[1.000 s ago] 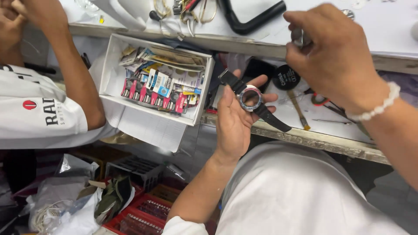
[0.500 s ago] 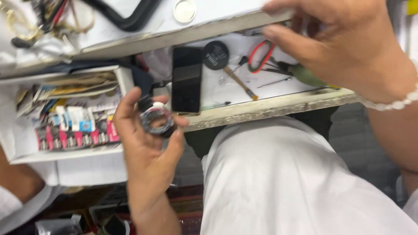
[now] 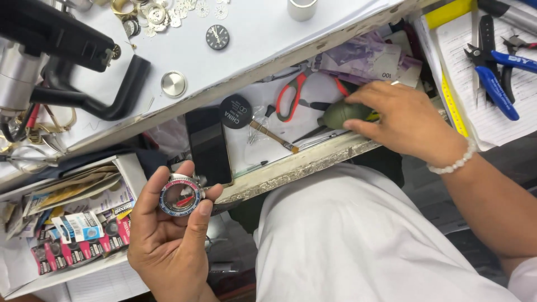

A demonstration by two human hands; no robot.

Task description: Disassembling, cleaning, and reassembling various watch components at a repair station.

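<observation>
We note the left hand with fingers clamped on a watch case, held clear below the worktop edge; a loosened pinch could drop it. The right hand has fingers closed on a green blower in the drawer; nearby scissors could snag.

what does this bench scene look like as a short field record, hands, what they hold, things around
left hand: left hand holds a watch case with a red and blue bezel, pinched between thumb and fingers
right hand: right hand grips an olive green dust blower in the open drawer
in drawer: red-handled scissors, black phone, round black case, banknotes
on bench top: black watch dial, round metal case back
left tray: packs of button batteries
far right: blue-handled pliers on paper
</observation>
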